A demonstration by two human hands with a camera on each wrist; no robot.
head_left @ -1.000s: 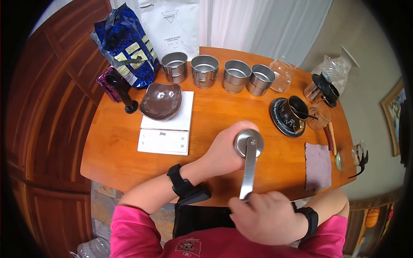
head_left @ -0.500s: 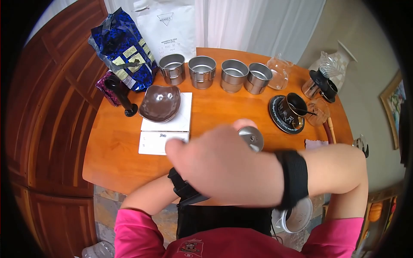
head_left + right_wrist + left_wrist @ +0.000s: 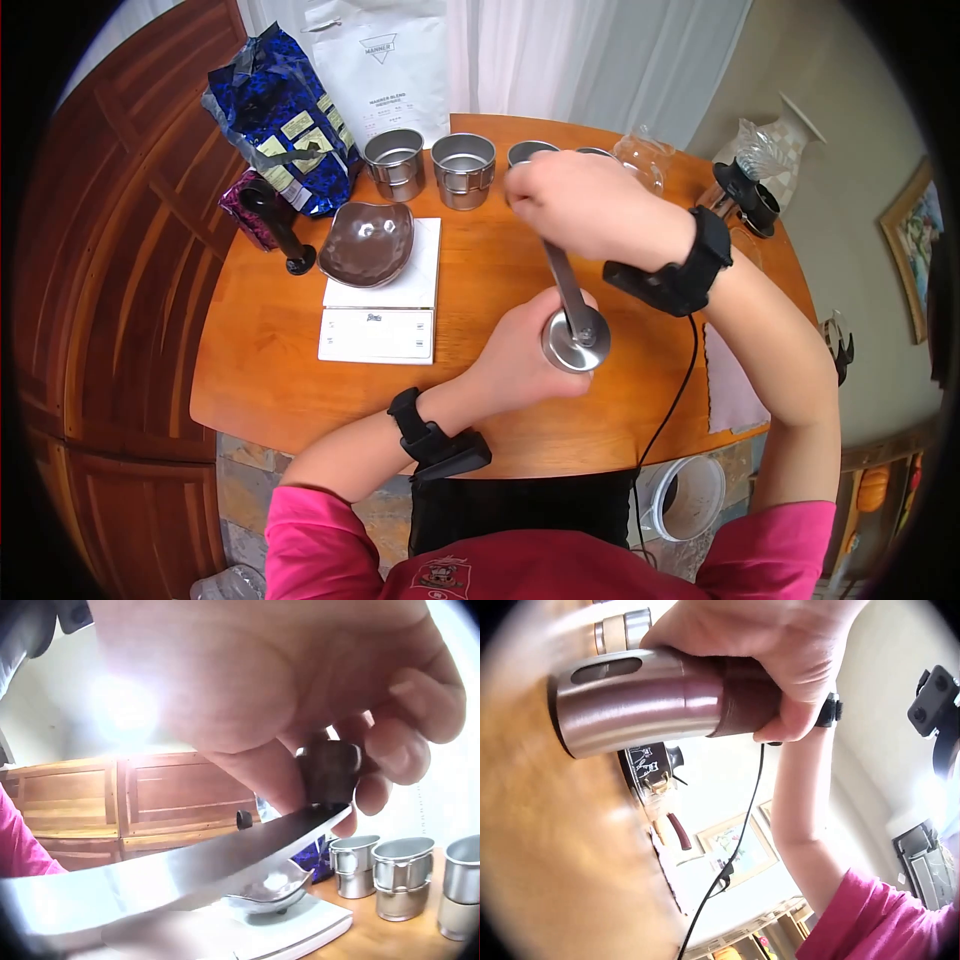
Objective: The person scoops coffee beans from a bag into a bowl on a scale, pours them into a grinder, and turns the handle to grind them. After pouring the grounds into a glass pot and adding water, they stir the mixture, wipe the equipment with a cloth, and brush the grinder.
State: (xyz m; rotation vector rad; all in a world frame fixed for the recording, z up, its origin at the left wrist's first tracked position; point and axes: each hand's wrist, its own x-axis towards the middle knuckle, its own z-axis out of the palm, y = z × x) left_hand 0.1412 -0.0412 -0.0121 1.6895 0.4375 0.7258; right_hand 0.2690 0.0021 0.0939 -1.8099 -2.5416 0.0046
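A silver cylindrical grinder (image 3: 577,340) stands on the wooden table, its metal crank (image 3: 566,285) pointing away from the person. My left hand (image 3: 525,350) grips its body; in the left wrist view the fingers wrap a dark band (image 3: 748,697) above the steel base (image 3: 630,705). Up at the crank's far end is my right hand (image 3: 590,205), and the right wrist view shows its fingers (image 3: 397,750) curled round a dark knob (image 3: 330,772) on the crank arm (image 3: 165,874).
To the left, a brown bowl (image 3: 367,243) sits on a white scale (image 3: 378,334). Several metal cups (image 3: 463,172) line the back, beside a blue bag (image 3: 285,125) and a white bag (image 3: 385,75). A grey cloth (image 3: 733,385) lies at right; a black cable (image 3: 672,400) hangs from the right wrist.
The crank has swung from pointing at the person to pointing away. My right hand passed across the left side and is now beyond the grinder; my left hand stays round the grinder.
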